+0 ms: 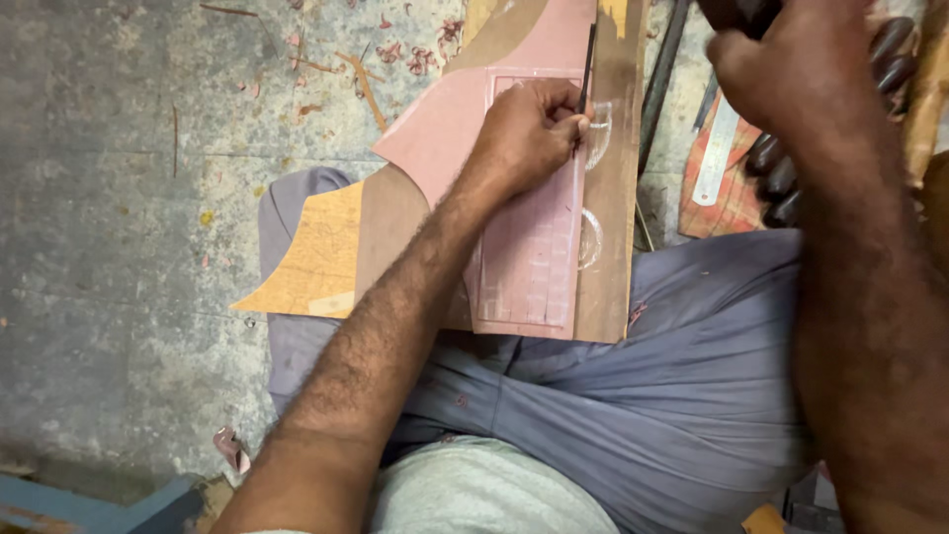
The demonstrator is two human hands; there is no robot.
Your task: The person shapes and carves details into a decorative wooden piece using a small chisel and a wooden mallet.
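a pink laminate sheet (529,247) with scored straight lines forming a rectangle lies on a brown board (605,227), just under the left hand. the sheet has one curved edge on the near-left side, and its lower part is cut into narrow parallel strips. a tan, curved offcut (316,259) sticks out from beneath it, to the left of the left forearm. two faint white chalk arcs show on the board just right of the left hand.

the left hand (529,133) reaches forward from a bent arm, knuckles up, fingers curled tight around a thin dark blade (586,64) that stands nearly upright, its lower end at the sheet's right edge. the heel of the hand rests on the pink sheet.

the right hand (781,64) is raised, well to the right of the blade, closed in a fist around something dark at the top edge; what it grips cannot be made out, perhaps a handle. just below it lie a metal ruler (717,148) on checked cloth (727,198). the board rests across the person's grey-clad lap (643,396).
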